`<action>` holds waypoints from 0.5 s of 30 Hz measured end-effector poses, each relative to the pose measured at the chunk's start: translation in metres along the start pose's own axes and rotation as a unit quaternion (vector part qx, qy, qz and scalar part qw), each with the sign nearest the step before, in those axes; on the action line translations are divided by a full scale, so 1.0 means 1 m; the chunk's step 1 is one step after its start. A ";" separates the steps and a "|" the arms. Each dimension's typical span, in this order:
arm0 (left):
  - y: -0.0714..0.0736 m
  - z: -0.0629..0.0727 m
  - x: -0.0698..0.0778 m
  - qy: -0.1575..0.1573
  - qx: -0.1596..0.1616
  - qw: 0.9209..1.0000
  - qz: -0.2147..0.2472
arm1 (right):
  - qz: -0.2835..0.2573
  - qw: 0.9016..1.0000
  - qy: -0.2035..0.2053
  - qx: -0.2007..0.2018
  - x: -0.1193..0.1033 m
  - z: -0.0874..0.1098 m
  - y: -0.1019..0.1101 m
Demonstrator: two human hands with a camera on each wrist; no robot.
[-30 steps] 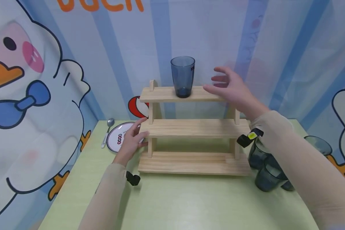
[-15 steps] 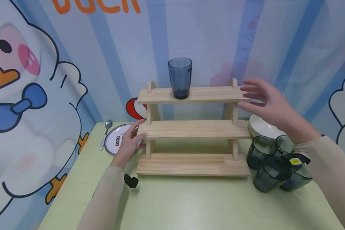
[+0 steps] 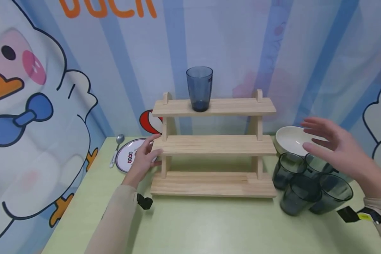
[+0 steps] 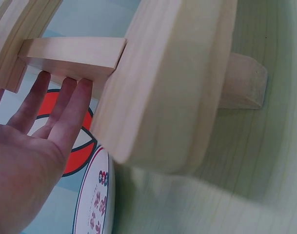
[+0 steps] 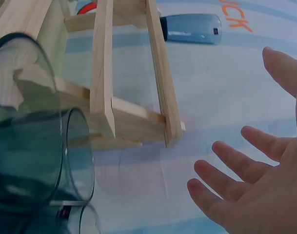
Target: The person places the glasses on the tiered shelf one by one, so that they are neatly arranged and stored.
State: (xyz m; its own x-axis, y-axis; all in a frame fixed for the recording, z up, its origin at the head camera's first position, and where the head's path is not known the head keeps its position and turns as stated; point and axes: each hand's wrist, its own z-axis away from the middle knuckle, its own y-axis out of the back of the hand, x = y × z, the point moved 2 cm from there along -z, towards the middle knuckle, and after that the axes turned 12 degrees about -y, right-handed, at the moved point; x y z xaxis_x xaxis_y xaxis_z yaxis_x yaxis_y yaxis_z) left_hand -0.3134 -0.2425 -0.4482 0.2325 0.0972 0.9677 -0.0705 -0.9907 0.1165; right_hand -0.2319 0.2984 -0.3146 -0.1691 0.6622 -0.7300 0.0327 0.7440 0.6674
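My left hand (image 3: 141, 159) holds the left end of a three-tier wooden shelf rack (image 3: 214, 144) at its middle board. In the left wrist view several fingertips rest against the post (image 4: 70, 56) below that board. A blue-tinted glass tumbler (image 3: 199, 90) stands upright on the top board, left of centre. At the right, my right hand (image 3: 339, 148) hovers with spread, relaxed fingers and nothing in them. Below it several dark tinted glass tumblers (image 3: 296, 197) stand clustered beside the rack, also near in the right wrist view. The hand partly covers the white bowl (image 3: 287, 139) behind them.
A white plate (image 3: 127, 155) with a dark rim and red print lies left of the rack. Beside it lies a spoon (image 3: 116, 150) with a white handle. Behind the pale green table (image 3: 209, 225) hangs a blue striped curtain (image 3: 130, 53) with duck drawings.
My right hand has moved from beside the tumbler on the top board rightward and down to above the clustered tumblers, uncovering them and the bowl. The left hand has stayed on the rack.
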 end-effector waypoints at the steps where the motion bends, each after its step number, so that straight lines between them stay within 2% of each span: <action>1: 0.000 0.000 0.000 -0.002 -0.001 1.000 0.000 | 0.001 1.000 -0.009 0.011 0.005 0.005 0.002; 8: 0.000 -0.001 0.000 0.000 -0.001 1.000 -0.002 | 0.040 0.994 -0.011 0.099 0.043 0.034 0.009; 15: 0.001 0.000 0.000 -0.002 -0.004 1.000 0.002 | 0.064 0.989 -0.033 0.129 0.077 0.056 0.009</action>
State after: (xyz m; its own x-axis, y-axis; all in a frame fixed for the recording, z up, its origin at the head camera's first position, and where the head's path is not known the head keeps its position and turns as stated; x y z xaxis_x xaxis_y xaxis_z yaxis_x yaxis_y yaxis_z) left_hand -0.3132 -0.2431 -0.4482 0.2367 0.0937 0.9671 -0.0785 -0.9902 0.1152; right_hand -0.1897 0.3610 -0.3733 -0.0830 0.7504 -0.6558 0.3007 0.6462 0.7014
